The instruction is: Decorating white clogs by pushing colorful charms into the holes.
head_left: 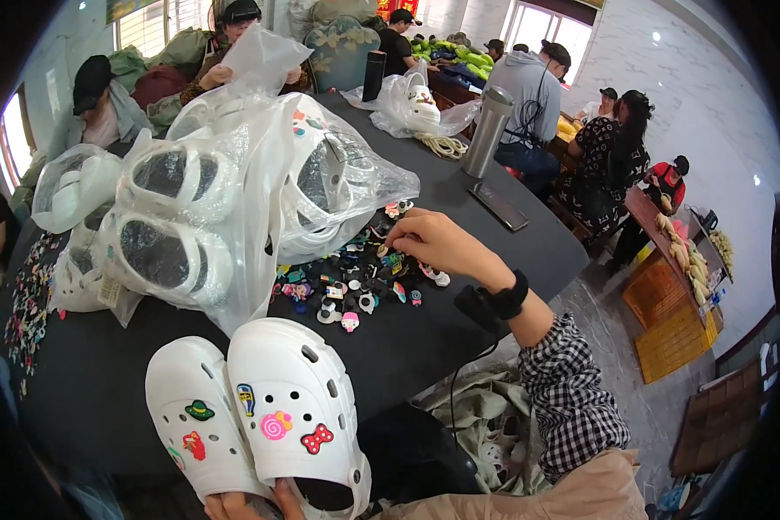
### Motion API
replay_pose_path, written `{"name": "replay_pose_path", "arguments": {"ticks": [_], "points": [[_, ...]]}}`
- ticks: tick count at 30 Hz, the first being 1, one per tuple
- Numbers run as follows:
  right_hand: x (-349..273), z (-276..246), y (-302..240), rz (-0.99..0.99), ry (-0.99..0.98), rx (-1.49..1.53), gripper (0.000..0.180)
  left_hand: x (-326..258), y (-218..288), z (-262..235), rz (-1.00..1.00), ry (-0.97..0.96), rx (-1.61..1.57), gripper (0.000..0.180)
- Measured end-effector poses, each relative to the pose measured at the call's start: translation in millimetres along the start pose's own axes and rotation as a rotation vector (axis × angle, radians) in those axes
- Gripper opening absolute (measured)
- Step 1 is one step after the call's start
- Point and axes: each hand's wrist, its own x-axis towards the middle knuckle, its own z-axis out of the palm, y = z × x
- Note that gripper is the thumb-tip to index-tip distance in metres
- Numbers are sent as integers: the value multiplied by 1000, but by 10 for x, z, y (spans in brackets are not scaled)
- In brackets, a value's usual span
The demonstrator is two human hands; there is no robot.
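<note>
A pair of white clogs (299,377) is in my left hand (247,505), whose fingers grip them at the heel openings by the lower edge. The clogs carry colourful charms, among them a pink swirl lollipop (276,425), a red bow (317,438) and a green hat (199,410). My right hand (438,247) reaches over a pile of loose shoe charms (355,282) on the dark table. Its fingertips are pinched together at the pile's far edge; what lies between them is too small to make out.
Clear plastic bags of white clogs (169,217) stand beyond the pile. More small charms (30,303) lie along the table's left side. A steel flask (489,133) and a phone (497,206) rest at the right edge. Several people sit around the room.
</note>
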Motion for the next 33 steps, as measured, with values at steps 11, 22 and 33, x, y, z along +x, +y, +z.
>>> {"name": "replay_pose_path", "arguments": {"ticks": [11,22,33], "points": [[162,181,-64,-226,-259,253,18,181,-5,-180,-138,-216,40,45],[157,297,150,-102,39,83,16,153,-85,-190,-158,-242,84,47],[126,247,23,-194,-201,219,32,121,-128,-217,-161,-243,78,47]]}}
